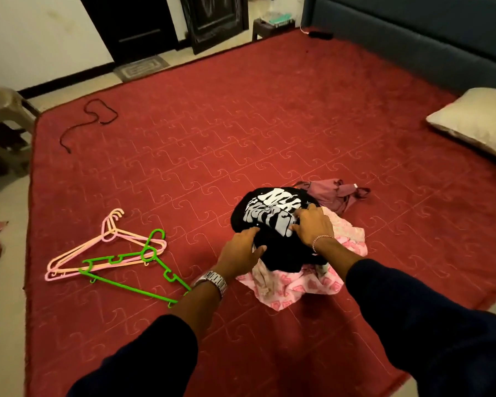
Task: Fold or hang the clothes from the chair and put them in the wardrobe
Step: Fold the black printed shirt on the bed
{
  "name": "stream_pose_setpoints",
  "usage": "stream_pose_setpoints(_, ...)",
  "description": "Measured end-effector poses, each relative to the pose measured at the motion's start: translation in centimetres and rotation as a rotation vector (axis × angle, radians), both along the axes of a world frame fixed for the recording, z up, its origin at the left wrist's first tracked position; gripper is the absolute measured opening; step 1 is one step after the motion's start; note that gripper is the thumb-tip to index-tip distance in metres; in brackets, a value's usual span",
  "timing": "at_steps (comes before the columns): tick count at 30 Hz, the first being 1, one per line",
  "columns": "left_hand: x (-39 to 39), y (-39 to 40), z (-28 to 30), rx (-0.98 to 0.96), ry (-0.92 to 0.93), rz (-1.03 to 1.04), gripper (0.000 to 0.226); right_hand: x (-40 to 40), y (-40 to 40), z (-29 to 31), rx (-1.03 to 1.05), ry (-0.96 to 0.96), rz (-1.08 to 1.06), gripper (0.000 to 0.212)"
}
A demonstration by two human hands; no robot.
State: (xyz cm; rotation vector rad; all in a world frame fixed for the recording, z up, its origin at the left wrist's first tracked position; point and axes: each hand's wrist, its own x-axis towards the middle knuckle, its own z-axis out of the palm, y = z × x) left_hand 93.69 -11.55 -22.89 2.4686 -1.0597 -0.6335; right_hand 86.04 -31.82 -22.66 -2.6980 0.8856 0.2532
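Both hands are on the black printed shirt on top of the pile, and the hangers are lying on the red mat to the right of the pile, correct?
Not quite. In the head view the hangers lie to the left of the pile, not the right. The rest holds: the left hand and right hand are both on the black printed shirt, on top of the pile on the red mat.
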Motion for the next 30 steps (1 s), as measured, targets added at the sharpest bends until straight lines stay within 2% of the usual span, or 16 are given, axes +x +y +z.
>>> stream_pose_setpoints(3,0.4,-1.7,0.1,-0.049,0.013,0.037,0.05,0.0,-0.4,-1.3,0.024,-0.184,0.034,0.029)
stream_pose_setpoints(6,0.6,-2.9,0.1,-0.092,0.031,0.069,0.044,-0.3,-0.4,-1.1,0.175,-0.455,0.052,0.025)
stream_pose_setpoints(11,0.7,-5.0,3.0,-0.234,0.126,0.194,0.065,0.3,0.2,4.0,0.401,-0.668,0.112,0.022)
stream_pose_setpoints(16,1.0,-6.0,6.5,-0.542,0.307,0.256,0.044,2.1,1.2,10.4,0.534,-0.738,0.097,0.024)
stream_pose_setpoints(19,1.5,-5.8,9.6,-0.668,0.389,0.314,0.032,2.7,0.9,13.0,0.644,-0.722,0.009,0.042)
stream_pose_setpoints(22,2.4,-4.6,12.1,-0.791,0.499,0.412,0.027,1.6,0.0,13.3,0.689,-0.566,0.019,0.068)
stream_pose_setpoints(24,3.0,-3.6,13.5,-0.84,0.55,0.467,0.026,0.4,0.0,13.2,0.677,-0.389,0.155,0.081)
stream_pose_setpoints(25,3.3,-3.0,14.2,-0.859,0.55,0.49,0.025,0.0,0.2,13.5,0.646,-0.34,0.237,0.076)
stream_pose_setpoints(28,4.1,-1.1,16.1,-0.866,0.503,0.592,0.035,0.4,1.4,14.2,0.498,-0.421,0.366,0.024)
stream_pose_setpoints(30,4.7,0.2,17.3,-0.839,0.507,0.649,0.048,0.8,1.9,15.3,0.401,-0.501,0.376,0.024)
